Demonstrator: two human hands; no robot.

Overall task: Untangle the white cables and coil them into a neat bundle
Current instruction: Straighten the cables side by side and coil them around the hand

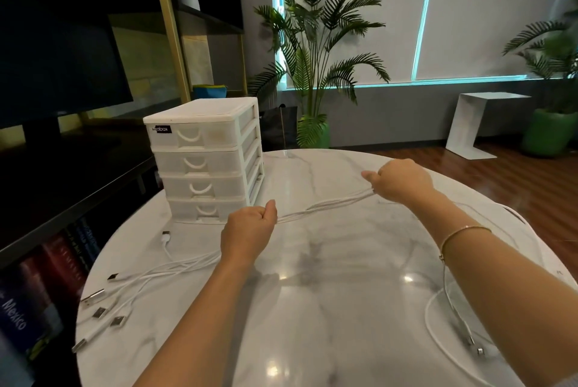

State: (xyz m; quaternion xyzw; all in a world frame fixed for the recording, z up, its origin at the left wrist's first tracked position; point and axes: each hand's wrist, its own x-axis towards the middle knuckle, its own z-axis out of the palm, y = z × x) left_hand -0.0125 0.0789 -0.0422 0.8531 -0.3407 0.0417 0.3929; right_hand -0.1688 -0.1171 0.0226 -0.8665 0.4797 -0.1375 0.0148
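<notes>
White cables (325, 206): several thin cords, run together as one loosely twisted strand between the two hands, above the marble counter (328, 308).

Left of the left fingers, the cords fan out flat on the counter. Loose ends there carry silver USB plugs (93, 297), spread apart near the counter's edge.

Left hand (248, 231): fingers curled in a fist round the strand, thumb on top.

Beyond the left fingers stands a white drawer unit (203, 158), four drawers, on the counter.

Right hand (402, 181): fingers closed on the strand's other end, index finger pointing left.

Right of and nearer than the right fingers, cord loops trail off under the forearm, ending in small connectors (475, 346) on the counter.
</notes>
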